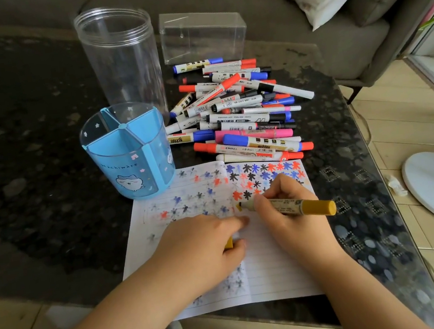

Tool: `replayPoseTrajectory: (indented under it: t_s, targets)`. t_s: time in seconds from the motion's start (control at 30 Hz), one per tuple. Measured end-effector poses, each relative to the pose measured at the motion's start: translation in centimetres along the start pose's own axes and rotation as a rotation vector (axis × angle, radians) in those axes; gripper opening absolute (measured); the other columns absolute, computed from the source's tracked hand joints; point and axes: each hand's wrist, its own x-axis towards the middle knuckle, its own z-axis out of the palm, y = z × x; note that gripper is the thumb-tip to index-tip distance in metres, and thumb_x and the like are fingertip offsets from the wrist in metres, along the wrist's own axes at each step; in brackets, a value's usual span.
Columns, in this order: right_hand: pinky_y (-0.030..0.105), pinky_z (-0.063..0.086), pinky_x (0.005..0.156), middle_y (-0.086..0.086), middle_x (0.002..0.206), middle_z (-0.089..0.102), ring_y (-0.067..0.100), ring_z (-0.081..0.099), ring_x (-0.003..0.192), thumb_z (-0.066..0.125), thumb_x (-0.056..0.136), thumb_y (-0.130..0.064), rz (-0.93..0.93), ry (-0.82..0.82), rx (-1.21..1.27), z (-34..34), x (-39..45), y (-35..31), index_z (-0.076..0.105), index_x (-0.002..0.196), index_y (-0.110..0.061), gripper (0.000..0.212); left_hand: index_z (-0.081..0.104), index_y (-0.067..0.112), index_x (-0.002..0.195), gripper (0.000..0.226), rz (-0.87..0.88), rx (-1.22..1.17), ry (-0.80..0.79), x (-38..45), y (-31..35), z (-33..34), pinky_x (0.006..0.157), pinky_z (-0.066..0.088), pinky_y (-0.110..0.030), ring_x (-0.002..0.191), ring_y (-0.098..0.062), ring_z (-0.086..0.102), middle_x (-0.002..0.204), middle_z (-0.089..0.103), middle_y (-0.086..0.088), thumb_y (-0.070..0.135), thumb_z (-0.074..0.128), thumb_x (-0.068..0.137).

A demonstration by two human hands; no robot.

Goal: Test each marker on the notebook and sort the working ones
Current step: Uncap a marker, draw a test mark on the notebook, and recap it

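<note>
Right hand (285, 207) grips yellow marker (293, 205), tip on notebook (267, 265).

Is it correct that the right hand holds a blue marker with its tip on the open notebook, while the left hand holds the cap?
Not quite. In the head view, the marker in the right hand is yellow, not blue. The rest holds: its tip is on the open notebook, and the left hand holds the yellow cap, mostly hidden by the fingers.

Yellow cap (229, 243) mostly hidden under left hand (204, 246) — marker labels (240, 122) too small to read
</note>
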Motion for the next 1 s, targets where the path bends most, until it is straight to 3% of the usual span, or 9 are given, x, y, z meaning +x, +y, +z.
replayPoseTrajectory:
  t_s: [0.13, 0.27, 0.43, 0.6, 0.83, 0.9, 1.0]
  targets:
    - [0.012, 0.032, 0.049, -0.015, 0.052, 0.049, 0.001, 0.041, 0.05, 0.07, 0.081, -0.012, 0.003, -0.048, 0.007, -0.1, -0.1, -0.1, 0.049, 0.064, -0.011, 0.028, 0.035, 0.05, 0.135, 0.042, 0.017, 0.002, -0.009, 0.1, -0.1, -0.1, 0.063, 0.032, -0.024, 0.092, -0.007, 0.055, 0.089, 0.056, 0.012, 0.051, 0.037, 0.093]
    - [0.013, 0.032, 0.048, -0.01, 0.054, 0.05, 0.002, 0.04, 0.05, 0.069, 0.083, -0.01, 0.003, -0.007, 0.013, 0.0, 0.1, -0.1, 0.049, 0.068, -0.004, 0.026, 0.034, 0.05, 0.136, 0.043, 0.027, 0.007, -0.012, 0.0, -0.1, 0.0, 0.067, 0.036, -0.022, 0.097, -0.006, 0.056, 0.109, 0.063, 0.013, 0.051, 0.037, 0.093]
    - [0.012, 0.03, 0.049, -0.011, 0.053, 0.046, 0.001, 0.037, 0.05, 0.066, 0.078, -0.015, -0.006, -0.045, 0.011, -0.2, 0.0, -0.2, 0.046, 0.064, -0.004, 0.026, 0.033, 0.049, 0.137, 0.043, 0.032, 0.029, -0.023, -0.1, 0.1, -0.2, 0.064, 0.035, -0.024, 0.088, -0.005, 0.054, 0.099, 0.062, 0.011, 0.05, 0.036, 0.094]
    - [0.012, 0.032, 0.048, -0.014, 0.053, 0.05, 0.002, 0.042, 0.049, 0.07, 0.082, -0.01, 0.02, -0.035, -0.018, 0.1, 0.0, -0.4, 0.051, 0.065, -0.009, 0.026, 0.033, 0.049, 0.136, 0.042, 0.028, 0.06, -0.031, 0.0, 0.1, -0.2, 0.064, 0.032, -0.023, 0.096, -0.007, 0.055, 0.104, 0.062, 0.011, 0.05, 0.036, 0.094]
    - [0.013, 0.032, 0.048, -0.008, 0.054, 0.048, 0.002, 0.04, 0.05, 0.069, 0.081, -0.01, 0.067, 0.065, 0.008, -0.2, 0.0, -0.3, 0.046, 0.062, -0.011, 0.03, 0.032, 0.047, 0.138, 0.044, 0.037, 0.058, 0.012, -0.2, 0.1, -0.5, 0.065, 0.038, -0.021, 0.088, -0.006, 0.055, 0.097, 0.061, 0.012, 0.052, 0.035, 0.094]
    - [0.015, 0.035, 0.049, -0.006, 0.056, 0.051, 0.002, 0.042, 0.051, 0.071, 0.079, -0.026, 0.08, 0.103, 0.119, -0.6, 0.0, -0.8, 0.05, 0.066, -0.012, 0.028, 0.033, 0.045, 0.133, 0.042, -0.005, -0.096, 0.024, -0.2, 0.5, -1.6, 0.062, 0.038, -0.017, 0.079, -0.003, 0.053, 0.089, 0.057, 0.013, 0.053, 0.038, 0.093]
    - [0.018, 0.037, 0.049, -0.008, 0.053, 0.054, 0.002, 0.045, 0.048, 0.076, 0.075, -0.041, 0.142, 0.115, 0.32, -2.0, 0.1, -2.5, 0.055, 0.077, -0.013, 0.035, 0.044, 0.041, 0.104, 0.011, -0.257, -0.739, 0.07, 0.6, 0.9, -3.2, 0.07, 0.047, -0.021, 0.065, -0.004, 0.054, 0.078, 0.055, 0.004, 0.045, 0.04, 0.094]
